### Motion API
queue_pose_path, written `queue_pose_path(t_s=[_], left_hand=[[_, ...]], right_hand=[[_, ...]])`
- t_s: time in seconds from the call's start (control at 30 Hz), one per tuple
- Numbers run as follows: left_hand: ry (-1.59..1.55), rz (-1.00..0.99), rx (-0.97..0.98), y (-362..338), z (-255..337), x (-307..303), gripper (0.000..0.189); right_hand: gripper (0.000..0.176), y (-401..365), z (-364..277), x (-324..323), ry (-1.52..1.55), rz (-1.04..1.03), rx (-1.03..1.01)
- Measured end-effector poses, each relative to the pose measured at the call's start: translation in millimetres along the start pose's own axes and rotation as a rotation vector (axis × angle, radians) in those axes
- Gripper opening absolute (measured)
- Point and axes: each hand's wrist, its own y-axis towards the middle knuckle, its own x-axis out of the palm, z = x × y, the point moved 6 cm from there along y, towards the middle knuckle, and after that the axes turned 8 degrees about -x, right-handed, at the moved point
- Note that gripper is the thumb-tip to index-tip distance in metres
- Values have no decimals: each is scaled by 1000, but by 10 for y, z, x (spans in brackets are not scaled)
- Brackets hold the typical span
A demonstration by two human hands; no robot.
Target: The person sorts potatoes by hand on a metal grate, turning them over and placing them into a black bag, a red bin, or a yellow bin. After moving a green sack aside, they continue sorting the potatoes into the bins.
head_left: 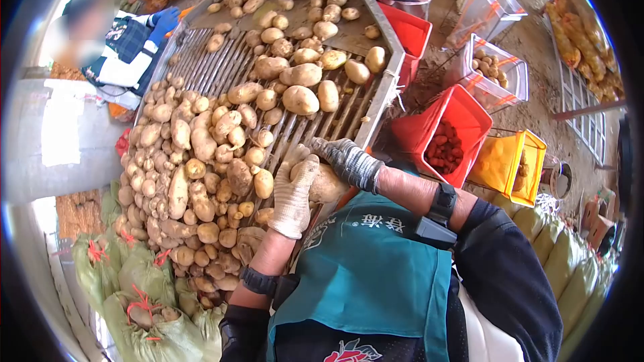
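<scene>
A large potato (327, 185) sits between both my gloved hands at the near right edge of a roller sorting table (386, 84). My left hand (294, 191), in a pale worn glove, wraps the potato's left side. Over its top and right side lies my right hand (349, 161), in a grey knit glove. Many loose potatoes (201, 154) cover the metal rollers, thickest along the left side and the far end.
Red crates (463, 117) stand right of the table, one holding small red items; a yellow crate (513, 161) and clear bins (500, 70) lie beyond. Green mesh sacks (144, 295) pile at lower left. Another person with blue gloves (164, 20) works at the far left.
</scene>
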Motion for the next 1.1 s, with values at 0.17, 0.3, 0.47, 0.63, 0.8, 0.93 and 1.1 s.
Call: queue_pose_path(t_s=[0.17, 0.3, 0.47, 0.63, 0.8, 0.93, 1.1], left_hand=[[15, -69, 173, -242, 280, 81, 59], [-295, -39, 9, -143, 287, -121, 64], [-401, 53, -207, -148, 177, -232, 55], [-560, -102, -301, -56, 280, 90, 54], [-559, -122, -460, -67, 253, 279, 62], [-406, -467, -470, -68, 156, 350, 61], [267, 34, 57, 89, -133, -577, 47]], right_hand=[[52, -31, 340, 216, 837, 202, 846], [60, 256, 333, 136, 725, 89, 523], [42, 342, 125, -240, 319, -80, -102], [41, 120, 346, -67, 377, -216, -213], [47, 157, -256, -309, 884, -271, 92], [55, -80, 136, -345, 1050, -138, 279], [63, -1120, 808, -1092, 967, 312, 283]])
